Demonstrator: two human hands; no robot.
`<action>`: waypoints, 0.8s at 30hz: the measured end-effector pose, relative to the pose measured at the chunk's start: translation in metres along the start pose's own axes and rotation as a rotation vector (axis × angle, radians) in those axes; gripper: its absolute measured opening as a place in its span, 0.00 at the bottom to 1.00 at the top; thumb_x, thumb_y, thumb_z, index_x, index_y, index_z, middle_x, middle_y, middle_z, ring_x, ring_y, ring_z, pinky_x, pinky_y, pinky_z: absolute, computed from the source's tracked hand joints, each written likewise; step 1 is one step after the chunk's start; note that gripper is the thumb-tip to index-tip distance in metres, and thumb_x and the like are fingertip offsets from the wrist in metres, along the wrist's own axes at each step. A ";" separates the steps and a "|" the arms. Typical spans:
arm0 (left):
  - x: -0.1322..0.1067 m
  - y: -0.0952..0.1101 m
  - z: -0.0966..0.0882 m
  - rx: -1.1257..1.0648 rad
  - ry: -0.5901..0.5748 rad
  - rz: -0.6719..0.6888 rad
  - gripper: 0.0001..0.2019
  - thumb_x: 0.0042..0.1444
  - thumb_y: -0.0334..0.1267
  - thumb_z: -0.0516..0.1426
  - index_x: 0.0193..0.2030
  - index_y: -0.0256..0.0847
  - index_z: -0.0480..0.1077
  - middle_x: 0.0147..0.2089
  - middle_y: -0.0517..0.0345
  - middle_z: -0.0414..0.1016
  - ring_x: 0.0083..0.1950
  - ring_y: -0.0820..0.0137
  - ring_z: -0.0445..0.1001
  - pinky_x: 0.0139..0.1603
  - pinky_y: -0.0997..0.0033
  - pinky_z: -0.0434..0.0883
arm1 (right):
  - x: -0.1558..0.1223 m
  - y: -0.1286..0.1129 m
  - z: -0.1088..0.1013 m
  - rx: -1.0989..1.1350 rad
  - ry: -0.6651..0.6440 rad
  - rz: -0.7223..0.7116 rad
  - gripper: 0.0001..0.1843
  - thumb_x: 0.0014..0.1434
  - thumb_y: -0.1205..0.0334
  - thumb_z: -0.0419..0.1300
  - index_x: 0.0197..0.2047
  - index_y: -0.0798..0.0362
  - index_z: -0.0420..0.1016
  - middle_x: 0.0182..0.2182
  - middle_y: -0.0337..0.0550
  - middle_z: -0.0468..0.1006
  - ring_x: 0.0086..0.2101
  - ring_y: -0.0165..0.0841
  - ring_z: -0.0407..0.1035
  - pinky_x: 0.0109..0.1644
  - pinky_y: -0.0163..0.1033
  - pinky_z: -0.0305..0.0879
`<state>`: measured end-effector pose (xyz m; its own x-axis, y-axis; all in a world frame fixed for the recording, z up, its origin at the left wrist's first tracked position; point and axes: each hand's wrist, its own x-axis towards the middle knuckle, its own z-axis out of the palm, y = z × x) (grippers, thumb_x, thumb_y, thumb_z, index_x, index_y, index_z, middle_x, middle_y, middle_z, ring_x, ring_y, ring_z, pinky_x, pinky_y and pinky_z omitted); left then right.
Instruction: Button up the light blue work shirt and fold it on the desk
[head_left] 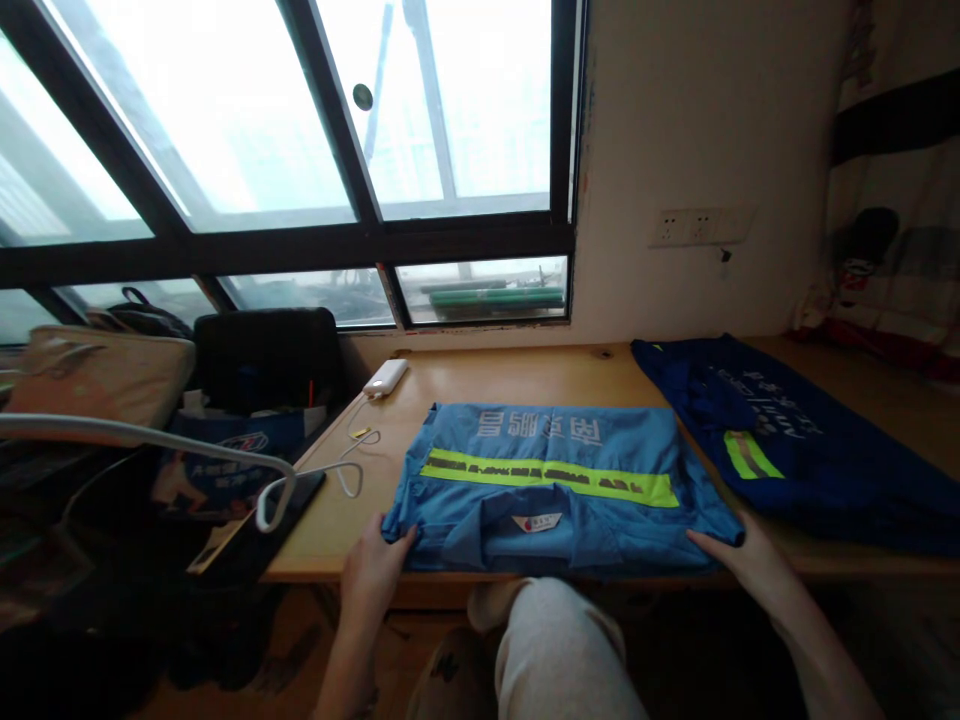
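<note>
A light blue work jacket (517, 520) lies folded on the wooden table (517, 372), its collar and label toward me. Across it runs a fluorescent yellow strip, with pale printed characters beyond. My left hand (379, 560) grips the near left corner, thumb on top and fingers partly hidden under the cloth. At the near right corner, my right hand (739, 552) holds the jacket the same way, its fingers largely hidden. Both corners rest at or just above the tabletop; I cannot tell which.
A dark blue garment (795, 440) with a yellow patch is spread at the right. Back left on the table sit a white power bank (386, 376) and a white cable (349, 478). Left of the table are a black chair (266, 350) and a printed bag (225, 465).
</note>
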<state>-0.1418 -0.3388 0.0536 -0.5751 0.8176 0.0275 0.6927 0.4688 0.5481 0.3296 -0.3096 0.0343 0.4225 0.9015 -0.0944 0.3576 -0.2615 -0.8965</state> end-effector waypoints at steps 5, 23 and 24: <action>0.002 -0.003 0.009 -0.553 0.039 -0.115 0.21 0.36 0.45 0.60 0.38 0.34 0.67 0.34 0.49 0.74 0.37 0.60 0.73 0.37 0.65 0.68 | -0.015 -0.017 -0.004 0.516 -0.289 0.245 0.24 0.35 0.61 0.68 0.39 0.57 0.70 0.33 0.43 0.78 0.37 0.38 0.71 0.42 0.39 0.67; -0.007 0.064 -0.004 -1.752 -0.131 -0.502 0.19 0.57 0.32 0.46 0.56 0.37 0.61 0.47 0.46 0.72 0.48 0.62 0.70 0.53 0.55 0.64 | -0.040 -0.069 -0.014 1.073 -0.144 0.209 0.20 0.42 0.66 0.62 0.42 0.49 0.69 0.33 0.36 0.77 0.31 0.32 0.71 0.33 0.36 0.72; -0.008 0.064 -0.004 -1.774 -0.141 -0.536 0.20 0.58 0.31 0.45 0.57 0.36 0.60 0.47 0.45 0.72 0.49 0.62 0.70 0.53 0.55 0.63 | -0.042 -0.065 -0.015 1.006 -0.131 0.203 0.20 0.43 0.64 0.62 0.43 0.49 0.69 0.34 0.37 0.77 0.32 0.33 0.72 0.35 0.39 0.72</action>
<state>-0.0949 -0.3168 0.0918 -0.4514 0.7806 -0.4324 -0.7901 -0.1245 0.6002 0.3015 -0.3356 0.1031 0.2816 0.9188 -0.2767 -0.5973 -0.0578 -0.7999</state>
